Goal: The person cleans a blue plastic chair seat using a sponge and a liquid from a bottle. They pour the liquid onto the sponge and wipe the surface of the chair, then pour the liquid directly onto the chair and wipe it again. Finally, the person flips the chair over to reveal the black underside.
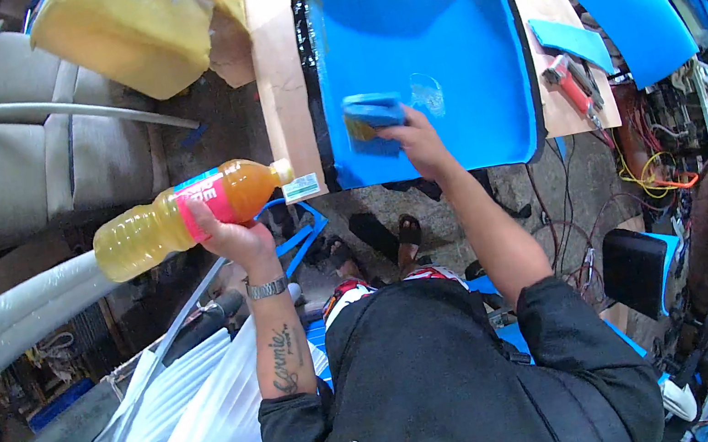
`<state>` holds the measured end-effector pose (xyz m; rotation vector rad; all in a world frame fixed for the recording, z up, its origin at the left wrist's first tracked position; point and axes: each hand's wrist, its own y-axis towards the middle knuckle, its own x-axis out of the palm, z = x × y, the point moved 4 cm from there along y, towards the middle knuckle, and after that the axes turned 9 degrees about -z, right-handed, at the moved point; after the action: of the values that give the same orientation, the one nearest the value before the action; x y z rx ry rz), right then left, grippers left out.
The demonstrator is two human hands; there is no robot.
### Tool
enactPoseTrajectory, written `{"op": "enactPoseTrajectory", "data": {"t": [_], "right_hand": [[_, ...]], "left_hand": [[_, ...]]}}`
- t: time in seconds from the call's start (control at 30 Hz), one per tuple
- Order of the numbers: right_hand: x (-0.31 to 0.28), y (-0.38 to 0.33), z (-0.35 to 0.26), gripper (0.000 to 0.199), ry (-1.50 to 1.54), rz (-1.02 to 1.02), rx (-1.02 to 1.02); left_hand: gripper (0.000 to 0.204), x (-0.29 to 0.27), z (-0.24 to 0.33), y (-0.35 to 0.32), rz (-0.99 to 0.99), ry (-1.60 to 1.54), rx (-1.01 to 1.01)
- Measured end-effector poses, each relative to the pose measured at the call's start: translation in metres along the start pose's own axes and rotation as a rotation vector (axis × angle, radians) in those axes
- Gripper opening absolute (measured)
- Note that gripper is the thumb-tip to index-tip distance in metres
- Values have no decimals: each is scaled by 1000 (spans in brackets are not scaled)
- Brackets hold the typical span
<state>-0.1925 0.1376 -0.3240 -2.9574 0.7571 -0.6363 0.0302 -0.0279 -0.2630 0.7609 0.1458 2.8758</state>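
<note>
My left hand (234,236) is wrapped round a clear plastic bottle (142,238) with amber-yellow liquid and a pink label. The bottle lies nearly level, its neck pointing right toward the table's edge. My right hand (418,142) grips a blue foam block (374,110) with a brownish-yellow underside, a little blurred. Beneath it is a blue foam sheet (435,32) with black edges, curving up at the far end. A shiny wet-looking patch (427,95) marks the sheet just right of the block. Whether the block touches the sheet I cannot tell.
The light wooden table (279,66) carries the sheet. On its right lie a red-bodied power tool (573,92) and a blue offcut (571,44). Yellow foam (125,35) stands at the far left, near a grey seat (25,134). Cables (657,173) trail at the right.
</note>
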Motion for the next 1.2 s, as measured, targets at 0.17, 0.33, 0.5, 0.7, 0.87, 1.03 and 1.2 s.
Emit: {"op": "enactPoseTrajectory", "data": {"t": [0.17,0.33,0.5,0.7,0.87,1.03,1.2], "right_hand": [[47,56,8,40,-1467,-15,-309],[81,-5,46,43,-1820,-297,-120],[80,41,-8,41,-1644,103,-289],[101,-33,71,35,-1885,-192,-240],[85,-51,30,37,-1841,26,-170],[100,-7,61,42,-1913,-19,-314],[58,-81,95,38,-1862,-73,-104]], "left_hand": [[53,-28,0,17,11,-36,-50],[52,-51,0,29,42,-96,-91],[56,-63,-2,39,4,-112,-143],[59,-72,-9,46,-12,-74,-180],[61,-82,-11,56,-12,-60,-191],[62,-69,-9,52,-57,-108,-254],[62,-68,-8,54,-62,-108,-240]]}}
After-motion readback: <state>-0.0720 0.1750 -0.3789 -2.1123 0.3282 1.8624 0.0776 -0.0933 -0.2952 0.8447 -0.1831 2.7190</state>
